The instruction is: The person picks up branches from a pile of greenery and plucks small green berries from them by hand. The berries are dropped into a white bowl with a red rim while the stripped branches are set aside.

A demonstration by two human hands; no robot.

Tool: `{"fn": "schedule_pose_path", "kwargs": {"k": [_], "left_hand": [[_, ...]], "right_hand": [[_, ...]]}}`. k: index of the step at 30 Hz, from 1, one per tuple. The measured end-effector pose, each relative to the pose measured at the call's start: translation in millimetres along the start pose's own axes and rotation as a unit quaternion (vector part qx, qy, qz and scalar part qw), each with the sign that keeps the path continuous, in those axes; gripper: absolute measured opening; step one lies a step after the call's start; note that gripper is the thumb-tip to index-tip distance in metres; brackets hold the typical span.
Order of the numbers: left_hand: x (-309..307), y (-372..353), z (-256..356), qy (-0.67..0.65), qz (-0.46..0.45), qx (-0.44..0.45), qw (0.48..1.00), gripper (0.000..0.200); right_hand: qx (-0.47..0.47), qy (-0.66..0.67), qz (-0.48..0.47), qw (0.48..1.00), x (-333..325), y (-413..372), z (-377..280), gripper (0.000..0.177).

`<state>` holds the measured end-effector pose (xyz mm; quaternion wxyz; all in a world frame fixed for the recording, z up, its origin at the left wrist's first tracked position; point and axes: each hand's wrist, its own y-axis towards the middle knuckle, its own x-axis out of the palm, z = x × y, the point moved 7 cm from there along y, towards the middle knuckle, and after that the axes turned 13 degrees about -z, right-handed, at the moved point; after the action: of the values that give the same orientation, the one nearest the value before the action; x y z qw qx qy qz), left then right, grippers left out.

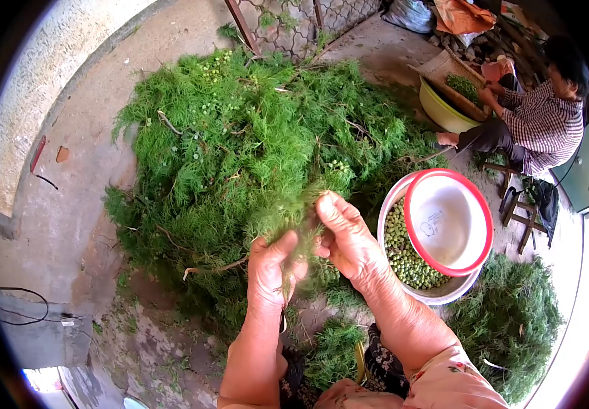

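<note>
My left hand (272, 269) is closed around the stem of a feathery green sprig (298, 235), which is smeared by motion. On its other side my right hand (350, 238) pinches at the sprig's edge with thumb and fingers; any berry between the fingertips is too small to make out. Beneath both hands spreads a large heap of cut evergreen branches (219, 150), with pale green berries among the leaves. Right of my right hand stands a wide basin (383, 221) holding many small green berries (407, 262). A white bowl with a red rim (452, 218) rests tilted over part of it.
Another person (543, 123) sits at the upper right, hands at a woven tray (451, 71) over a yellow tub (437, 109). More cut branches (506, 320) lie at the lower right. Near them stands a small wooden stool (523, 221). A curved wall (55, 75) bounds the left.
</note>
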<state>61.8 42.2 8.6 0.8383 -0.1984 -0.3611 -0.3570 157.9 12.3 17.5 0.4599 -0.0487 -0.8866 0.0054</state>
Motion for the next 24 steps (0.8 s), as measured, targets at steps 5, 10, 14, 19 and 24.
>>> {"fn": "schedule_pose_path", "kwargs": {"k": [5, 10, 14, 19, 24], "left_hand": [[-5, 0, -7, 0.007, -0.02, -0.019, 1.0, 0.029], [13, 2, -7, 0.015, -0.013, -0.006, 1.0, 0.032], [1, 1, 1, 0.041, 0.012, 0.034, 0.998, 0.024], [-6, -2, 8, 0.127, 0.048, 0.035, 0.99, 0.019], [-1, -4, 5, 0.092, 0.027, 0.019, 0.995, 0.026]], "right_hand": [[-0.018, -0.028, 0.088, 0.996, -6, -6, 2, 0.01], [-0.028, 0.094, 0.118, 0.988, -16, -6, 4, 0.014], [-0.027, 0.004, 0.107, 0.994, -11, -5, -5, 0.017], [-0.004, -0.241, -0.002, 0.97, 4, -6, -3, 0.024], [0.014, -0.152, 0.01, 0.988, -5, -6, 5, 0.012]]}}
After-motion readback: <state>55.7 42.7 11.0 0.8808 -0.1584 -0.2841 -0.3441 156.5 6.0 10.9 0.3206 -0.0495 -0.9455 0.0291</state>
